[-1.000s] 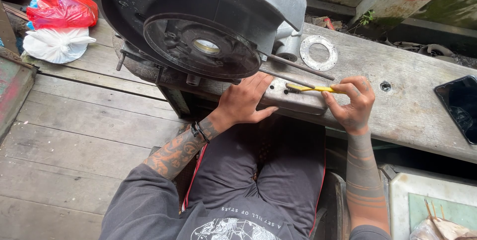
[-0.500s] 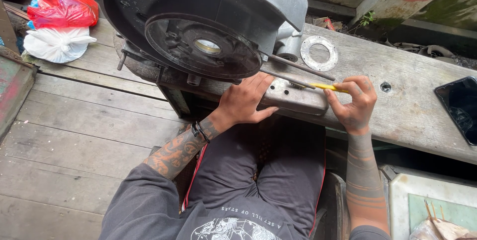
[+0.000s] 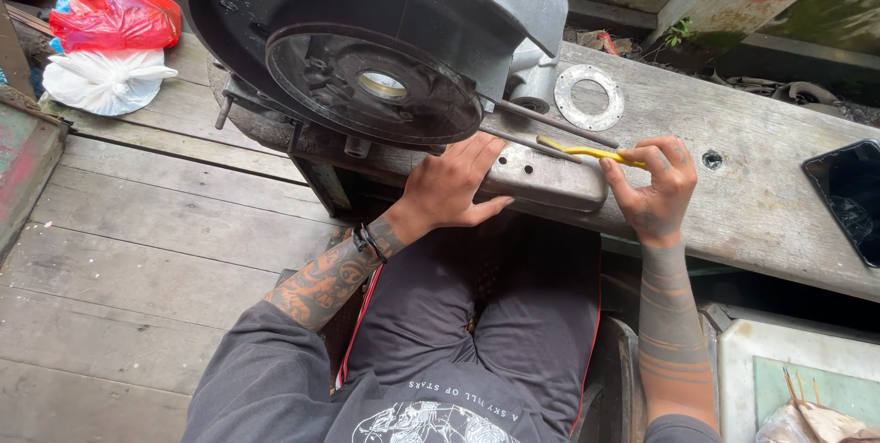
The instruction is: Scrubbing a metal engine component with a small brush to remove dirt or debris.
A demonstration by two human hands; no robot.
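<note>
Wooden bench [image 3: 761, 195] outdoors. I note the right hand [image 3: 653, 188], pinching the yellow tool [image 3: 587, 151], has slid its tip closer to the casing [image 3: 403, 67]; left hand [image 3: 454, 188] stays flat, grasping nothing.

I see my left hand [image 3: 456, 188] pressing the grey engine casing [image 3: 385, 49] while my right hand [image 3: 653, 188] pinches a yellow tool [image 3: 587, 151] on the worktop [image 3: 761, 195].
</note>
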